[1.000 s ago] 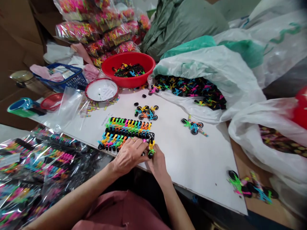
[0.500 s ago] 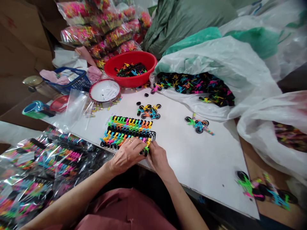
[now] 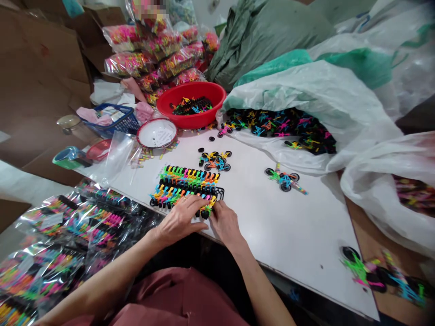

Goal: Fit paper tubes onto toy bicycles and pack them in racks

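Two packed rows of small colourful toy bicycles [image 3: 190, 177] with black wheels stand on the white table [image 3: 285, 226], near its front edge. My left hand [image 3: 183, 215] reaches over the right part of the front row, its fingers on the bicycles at that end. Close beside it, my right hand [image 3: 224, 218] is closed at the row's right end, by a yellow-green bicycle [image 3: 209, 209]. What its fingertips grip is hidden. A black perforated piece [image 3: 219, 193] shows just behind my right hand. A small cluster of loose bicycles [image 3: 215, 160] lies behind the rows.
Behind are a red basin [image 3: 217, 117] of bicycles, a white bowl [image 3: 157, 133], a blue basket [image 3: 127, 124] and a white sack [image 3: 356, 99] spilling bicycles. More bicycles [image 3: 285, 179] lie to the right. Filled clear bags [image 3: 50, 267] are piled at lower left.
The view has shifted a little, so the table's contents appear further right. My left thumb has spread away from the end bicycle. My right hand stays at the row's end.
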